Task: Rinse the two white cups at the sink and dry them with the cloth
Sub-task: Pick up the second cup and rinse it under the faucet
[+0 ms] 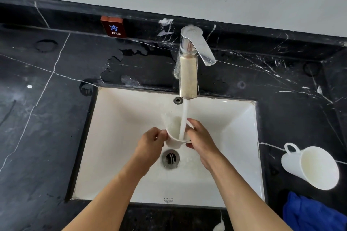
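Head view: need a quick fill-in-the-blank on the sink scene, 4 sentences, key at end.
1. Both hands, left hand and right hand, hold a white cup under the running ____.
2. The second cup stands on the counter to the ____ of the sink.
3. The cloth near that cup is ____ in colour.
4. The sign on the back ledge reads ____.

Missing words: tap; right; blue; COLD
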